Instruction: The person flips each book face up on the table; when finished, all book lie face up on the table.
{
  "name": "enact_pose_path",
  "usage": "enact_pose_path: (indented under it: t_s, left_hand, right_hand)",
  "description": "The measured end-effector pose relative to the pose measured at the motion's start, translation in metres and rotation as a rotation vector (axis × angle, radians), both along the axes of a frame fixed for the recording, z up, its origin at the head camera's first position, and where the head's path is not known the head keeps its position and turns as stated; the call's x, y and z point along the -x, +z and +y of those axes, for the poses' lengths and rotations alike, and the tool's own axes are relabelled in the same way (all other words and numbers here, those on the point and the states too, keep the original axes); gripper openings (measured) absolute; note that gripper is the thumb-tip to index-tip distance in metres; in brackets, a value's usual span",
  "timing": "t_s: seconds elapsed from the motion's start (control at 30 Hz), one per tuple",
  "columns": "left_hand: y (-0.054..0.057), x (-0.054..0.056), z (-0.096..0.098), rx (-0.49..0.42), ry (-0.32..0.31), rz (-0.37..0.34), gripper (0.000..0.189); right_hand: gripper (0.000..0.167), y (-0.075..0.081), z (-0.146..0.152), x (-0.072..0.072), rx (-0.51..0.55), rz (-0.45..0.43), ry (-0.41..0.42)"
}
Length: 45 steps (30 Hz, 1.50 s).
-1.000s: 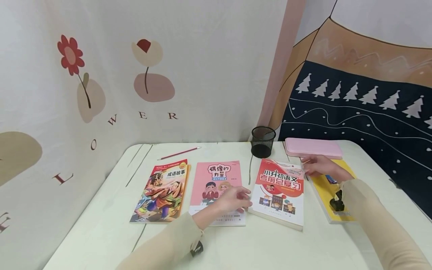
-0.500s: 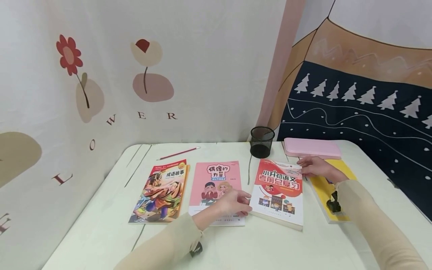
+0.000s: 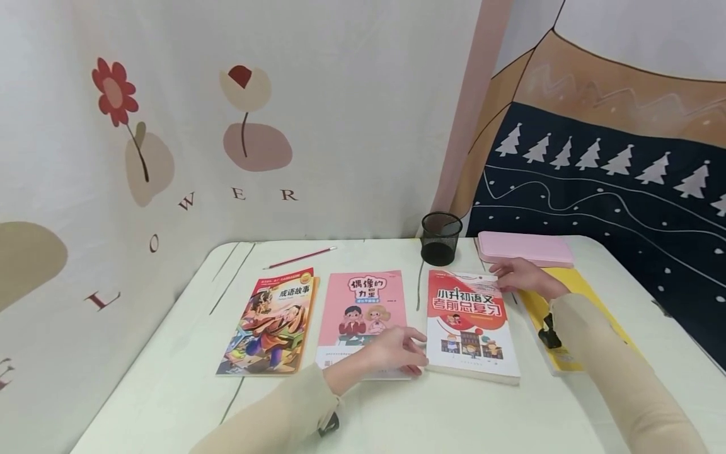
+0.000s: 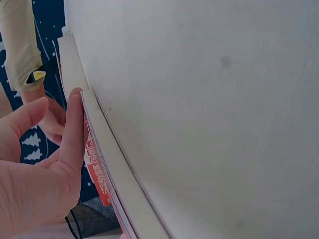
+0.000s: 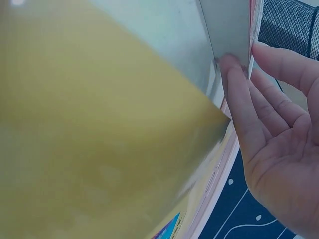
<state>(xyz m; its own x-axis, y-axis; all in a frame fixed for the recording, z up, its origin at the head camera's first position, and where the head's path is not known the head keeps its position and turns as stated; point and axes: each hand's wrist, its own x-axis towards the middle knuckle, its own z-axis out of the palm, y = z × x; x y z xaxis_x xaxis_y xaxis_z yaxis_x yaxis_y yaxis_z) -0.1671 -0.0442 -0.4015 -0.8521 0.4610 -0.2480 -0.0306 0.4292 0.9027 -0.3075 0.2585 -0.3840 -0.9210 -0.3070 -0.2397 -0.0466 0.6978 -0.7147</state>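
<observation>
A red-and-white book (image 3: 471, 315) lies flat on the table, nearly square to the front. My right hand (image 3: 524, 277) touches its upper right corner; in the right wrist view, the fingers (image 5: 239, 94) lie fairly straight along the book's side, with the thumb at the cover's edge. My left hand (image 3: 391, 354) is over the lower right of a pink book (image 3: 363, 284). Its fingertips are close to the red-and-white book's lower left edge; contact there is unclear. Beneath my right forearm lies a yellow book (image 3: 567, 315), partly hidden.
An illustrated book (image 3: 272, 328) with a red top lies at the left of the table (image 3: 454, 422). Behind the books are a pencil (image 3: 300, 257), a black mesh pen cup (image 3: 439, 239) and a pink case (image 3: 524, 248). Printed curtains hang along the back and left sides.
The red-and-white book has turned: its top shifted left and its bottom slightly right. My right hand moved left with its top corner, while my left hand moved slightly down and right.
</observation>
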Motion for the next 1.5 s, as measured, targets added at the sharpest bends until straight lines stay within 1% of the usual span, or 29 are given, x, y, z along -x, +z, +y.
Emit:
enact_pose_path:
  t_s: [0.17,0.3,0.43,0.63,0.87,0.97,1.07,1.13,1.2,1.37,1.43,1.5]
  left_hand:
    - [0.001,-0.005,0.002,-0.025,-0.007,-0.048,0.041]
    - [0.001,-0.007,0.004,-0.061,-0.031,-0.088,0.043]
    - [0.001,-0.009,0.005,-0.084,-0.052,-0.114,0.042]
    - [0.001,-0.011,0.008,-0.089,-0.063,-0.125,0.041]
    - [0.002,-0.010,0.008,-0.079,-0.054,-0.137,0.041]
    - [0.003,-0.010,0.008,-0.075,-0.052,-0.142,0.041]
    - [0.004,-0.010,0.008,-0.091,-0.040,-0.141,0.043]
    - [0.005,-0.009,0.007,-0.120,-0.021,-0.138,0.043]
    - [0.008,-0.008,0.007,-0.144,0.011,-0.120,0.043]
    - [0.018,-0.003,0.012,-0.232,0.080,-0.067,0.038]
    - [0.021,-0.002,0.017,-0.287,0.080,-0.058,0.039]
    - [0.025,-0.002,0.024,-0.342,0.067,-0.059,0.039]
  right_hand:
    - [0.045,-0.002,-0.001,0.005,0.007,0.002,0.007]
    - [0.045,-0.004,-0.002,0.009,0.008,0.005,0.008]
    - [0.046,-0.005,-0.005,0.012,-0.015,0.011,0.015]
    - [0.043,-0.005,-0.012,0.016,-0.019,0.005,0.016]
    - [0.040,-0.004,-0.012,0.015,-0.006,-0.002,0.017]
    - [0.042,-0.002,-0.011,0.014,-0.006,-0.002,0.026]
    - [0.044,0.001,-0.007,0.012,-0.011,0.019,0.035]
    - [0.044,0.003,-0.002,0.010,-0.014,0.039,0.032]
    - [0.044,0.005,0.007,0.009,-0.017,0.054,0.021]
    - [0.048,0.009,0.036,0.004,-0.015,0.041,-0.035]
    - [0.051,0.010,0.048,0.002,-0.008,0.038,-0.056]
    - [0.054,0.011,0.059,0.001,-0.006,0.042,-0.084]
